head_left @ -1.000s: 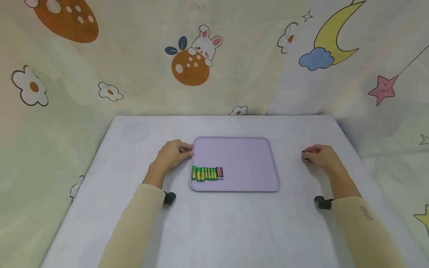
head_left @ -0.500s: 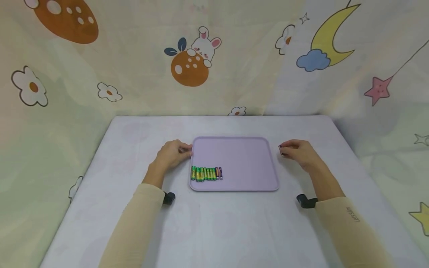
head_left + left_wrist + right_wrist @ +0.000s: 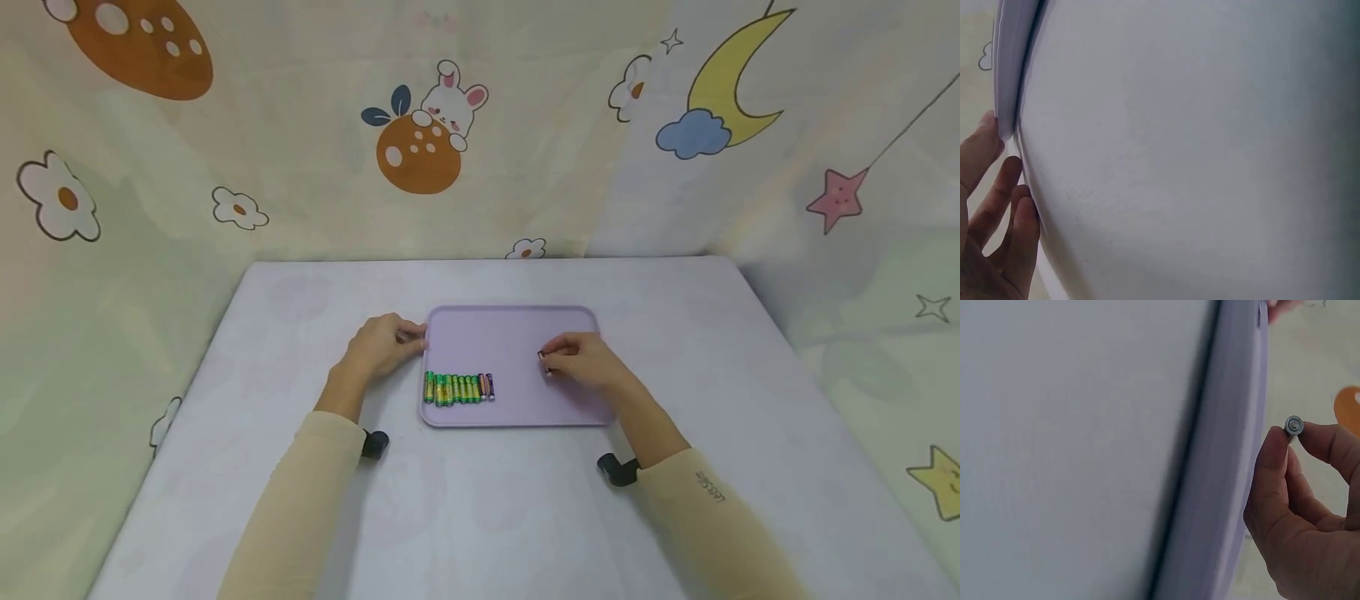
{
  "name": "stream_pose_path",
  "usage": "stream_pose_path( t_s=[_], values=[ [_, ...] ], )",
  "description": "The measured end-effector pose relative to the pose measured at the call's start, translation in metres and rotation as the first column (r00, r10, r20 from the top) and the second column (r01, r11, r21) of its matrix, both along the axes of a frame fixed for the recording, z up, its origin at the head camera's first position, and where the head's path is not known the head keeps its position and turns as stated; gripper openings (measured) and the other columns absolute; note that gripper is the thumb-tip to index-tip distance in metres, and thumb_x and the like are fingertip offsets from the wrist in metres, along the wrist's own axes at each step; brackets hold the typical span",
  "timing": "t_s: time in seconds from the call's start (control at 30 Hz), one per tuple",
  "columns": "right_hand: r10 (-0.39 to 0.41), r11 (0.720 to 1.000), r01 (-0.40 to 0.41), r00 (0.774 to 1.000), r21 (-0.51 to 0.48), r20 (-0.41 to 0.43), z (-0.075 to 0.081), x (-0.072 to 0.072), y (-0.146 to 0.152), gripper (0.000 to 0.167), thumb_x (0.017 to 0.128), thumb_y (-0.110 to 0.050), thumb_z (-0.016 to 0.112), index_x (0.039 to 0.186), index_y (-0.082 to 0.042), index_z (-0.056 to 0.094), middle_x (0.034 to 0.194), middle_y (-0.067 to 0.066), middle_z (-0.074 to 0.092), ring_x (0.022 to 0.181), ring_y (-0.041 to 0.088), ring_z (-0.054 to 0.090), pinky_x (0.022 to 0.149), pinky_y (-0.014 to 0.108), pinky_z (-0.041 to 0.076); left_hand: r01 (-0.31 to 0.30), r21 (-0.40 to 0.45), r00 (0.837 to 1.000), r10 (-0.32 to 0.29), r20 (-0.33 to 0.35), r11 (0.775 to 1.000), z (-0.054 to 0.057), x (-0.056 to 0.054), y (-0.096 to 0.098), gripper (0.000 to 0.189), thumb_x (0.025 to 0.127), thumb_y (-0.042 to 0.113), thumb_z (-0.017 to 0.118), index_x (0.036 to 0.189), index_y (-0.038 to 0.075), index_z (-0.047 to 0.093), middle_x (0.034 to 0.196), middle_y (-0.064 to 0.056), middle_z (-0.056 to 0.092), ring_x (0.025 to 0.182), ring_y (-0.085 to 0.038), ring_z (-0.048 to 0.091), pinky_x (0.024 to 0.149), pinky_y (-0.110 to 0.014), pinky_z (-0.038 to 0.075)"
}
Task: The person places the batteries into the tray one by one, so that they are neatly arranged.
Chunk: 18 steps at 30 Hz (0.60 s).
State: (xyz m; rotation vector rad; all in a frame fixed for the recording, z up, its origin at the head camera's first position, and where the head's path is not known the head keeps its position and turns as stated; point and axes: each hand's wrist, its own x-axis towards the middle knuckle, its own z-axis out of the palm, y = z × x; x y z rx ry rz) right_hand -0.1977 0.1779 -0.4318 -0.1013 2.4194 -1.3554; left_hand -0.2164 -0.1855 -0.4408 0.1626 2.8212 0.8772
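Note:
My right hand (image 3: 581,358) is above the right half of a lilac tray (image 3: 510,325), pinching a small dark battery (image 3: 545,363) between thumb and fingers. Its silver end faces the camera in the right wrist view, where the held battery (image 3: 1294,425) sits clear of the tray rim. Several green batteries (image 3: 450,389) stand in a row at the tray's lower left, followed by two dark purple-and-orange batteries (image 3: 486,387). At the tray's left edge, my left hand (image 3: 378,343) touches the rim with thumb and fingertips, which are apart in the left wrist view.
A white-covered table (image 3: 480,500) lies under the tray. Behind and beside it hangs a printed cloth (image 3: 300,125) with rabbit, moon and flower pictures. A small black wrist device (image 3: 618,471) sits under the right sleeve, another black device (image 3: 375,444) under the left.
My right hand has moved left from the table beside the tray to above the tray, carrying the battery. My left hand has stayed at the tray's left edge.

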Motion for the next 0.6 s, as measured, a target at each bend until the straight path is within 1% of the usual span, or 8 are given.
stream_pose_path(
  t_s=[0.07, 0.17, 0.3, 0.4, 0.5, 0.6],
  values=[
    [0.023, 1.000, -0.023, 1.000, 0.018, 0.007, -0.004, 0.003, -0.012, 0.026, 0.094, -0.018, 0.072, 0.115, -0.002, 0.071, 0.099, 0.009, 0.076, 0.086, 0.016, 0.068, 0.080, 0.027, 0.052, -0.005, -0.003, 1.000, 0.005, 0.003, 1.000, 0.000, 0.000, -0.001, 0.039, 0.095, 0.040, 0.073, 0.130, 0.023, 0.073, 0.126, -0.005, 0.071, 0.111, -0.025, 0.067, 0.094, -0.048, 0.051],
    [0.035, 0.999, -0.036, 0.999, 0.015, 0.027, -0.007, 0.007, -0.027, 0.025, 0.094, -0.020, 0.073, 0.115, -0.005, 0.072, 0.099, 0.007, 0.075, 0.087, 0.017, 0.068, 0.079, 0.028, 0.051, -0.006, -0.001, 1.000, 0.006, 0.012, 1.000, 0.000, 0.002, -0.001, 0.039, 0.096, 0.040, 0.073, 0.131, 0.022, 0.072, 0.127, -0.006, 0.071, 0.112, -0.026, 0.067, 0.095, -0.048, 0.051],
    [0.049, 0.999, -0.049, 0.998, 0.017, 0.032, -0.008, 0.010, -0.044, 0.023, 0.094, -0.020, 0.074, 0.113, -0.007, 0.073, 0.097, 0.006, 0.074, 0.087, 0.017, 0.067, 0.078, 0.027, 0.050, -0.013, -0.004, 1.000, 0.013, 0.009, 1.000, -0.001, 0.002, -0.003, 0.039, 0.096, 0.039, 0.073, 0.131, 0.022, 0.072, 0.127, -0.006, 0.071, 0.113, -0.026, 0.066, 0.096, -0.049, 0.051],
    [0.059, 0.998, -0.059, 0.998, 0.021, 0.027, -0.010, 0.013, -0.052, 0.021, 0.092, -0.019, 0.075, 0.110, -0.008, 0.074, 0.094, 0.005, 0.073, 0.085, 0.016, 0.066, 0.078, 0.027, 0.049, -0.016, -0.005, 1.000, 0.016, 0.002, 1.000, -0.002, 0.002, -0.004, 0.039, 0.096, 0.039, 0.073, 0.131, 0.022, 0.072, 0.126, -0.006, 0.072, 0.113, -0.026, 0.066, 0.095, -0.049, 0.051],
    [0.066, 0.998, -0.066, 0.997, 0.022, 0.028, -0.014, 0.016, -0.059, 0.020, 0.092, -0.021, 0.076, 0.107, -0.008, 0.073, 0.092, 0.004, 0.072, 0.083, 0.016, 0.067, 0.078, 0.027, 0.049, -0.018, -0.008, 1.000, 0.018, 0.004, 1.000, -0.006, 0.004, -0.006, 0.039, 0.095, 0.039, 0.073, 0.131, 0.023, 0.072, 0.125, -0.006, 0.072, 0.112, -0.026, 0.067, 0.095, -0.049, 0.051],
    [0.052, 0.998, -0.052, 0.998, 0.020, 0.031, -0.017, 0.020, -0.062, 0.020, 0.094, -0.024, 0.075, 0.107, -0.008, 0.073, 0.091, 0.004, 0.073, 0.081, 0.015, 0.069, 0.078, 0.027, 0.051, -0.016, -0.015, 1.000, 0.016, 0.009, 1.000, -0.009, 0.005, -0.006, 0.039, 0.095, 0.040, 0.073, 0.130, 0.024, 0.073, 0.126, -0.005, 0.072, 0.112, -0.025, 0.067, 0.095, -0.049, 0.051]
  ],
)
